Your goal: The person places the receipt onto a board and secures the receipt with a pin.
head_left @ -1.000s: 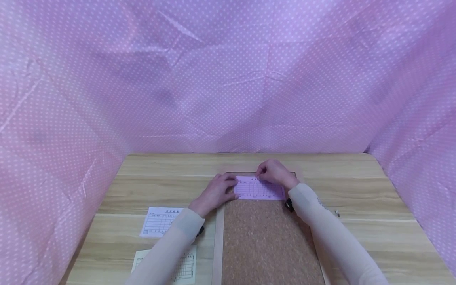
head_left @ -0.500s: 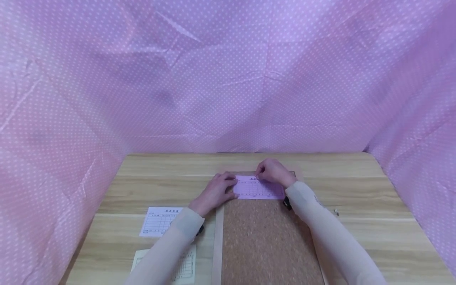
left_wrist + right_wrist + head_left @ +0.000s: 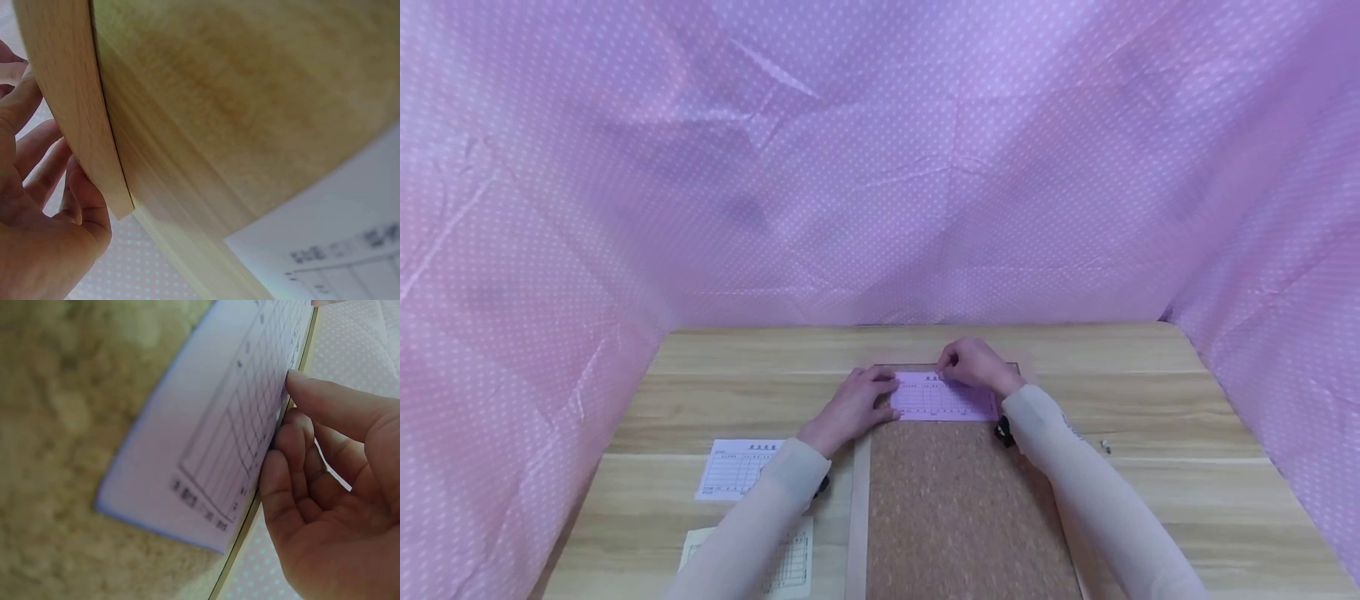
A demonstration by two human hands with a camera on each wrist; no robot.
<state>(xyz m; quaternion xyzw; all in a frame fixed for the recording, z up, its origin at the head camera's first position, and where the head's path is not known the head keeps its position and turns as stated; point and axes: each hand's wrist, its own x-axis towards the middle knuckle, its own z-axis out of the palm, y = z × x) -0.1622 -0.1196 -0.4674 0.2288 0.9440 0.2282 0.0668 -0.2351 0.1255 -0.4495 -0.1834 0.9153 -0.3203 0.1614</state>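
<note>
A pink printed form (image 3: 925, 400) lies across the far end of a cork board (image 3: 962, 508). My left hand (image 3: 853, 400) rests at the board's left edge with relaxed fingers, their tips over the form's left end. In the left wrist view, that hand's fingers (image 3: 37, 156) reach around the board's wooden frame (image 3: 72, 94). My right hand (image 3: 976, 364) is at the form's top edge, thumb and fingertips drawn together in a pinch. In the right wrist view, these fingertips (image 3: 294, 440) sit right at the form's printed edge; the small thing between them is hidden.
On the wooden table (image 3: 1180, 392), a white form (image 3: 733, 468) and a yellowish form (image 3: 793, 558) lie left of the board, partly behind the left sleeve. Several tiny pieces (image 3: 1105, 447) lie to the right. Pink dotted cloth (image 3: 917, 208) surrounds the table.
Both hands keep practically the same place on the form and board. The head view has shifted very slightly.
</note>
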